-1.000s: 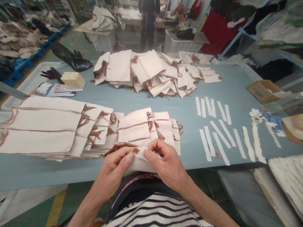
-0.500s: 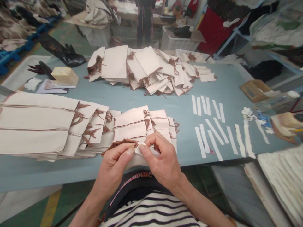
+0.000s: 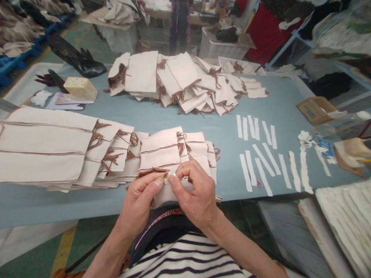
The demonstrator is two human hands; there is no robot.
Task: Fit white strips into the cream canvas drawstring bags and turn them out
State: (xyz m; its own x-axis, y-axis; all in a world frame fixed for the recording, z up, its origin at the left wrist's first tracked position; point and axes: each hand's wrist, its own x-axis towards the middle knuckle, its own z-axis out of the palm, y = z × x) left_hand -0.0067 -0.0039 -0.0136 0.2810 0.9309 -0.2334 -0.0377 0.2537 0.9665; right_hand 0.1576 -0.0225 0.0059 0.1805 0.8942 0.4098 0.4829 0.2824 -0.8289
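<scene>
Thumbs drawn closer together, left hand [image 3: 139, 200] and right hand [image 3: 194, 193] fingers pinching cloth pouch [image 3: 162, 195] corner, long axis left-right

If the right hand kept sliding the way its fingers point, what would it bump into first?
Probably the left hand: the right hand points leftward at it, and their fingertips already meet over the cream fabric pouch they pinch.

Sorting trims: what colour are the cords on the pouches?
Reddish brown cords on cream pouches, clearest in the head view.
</scene>
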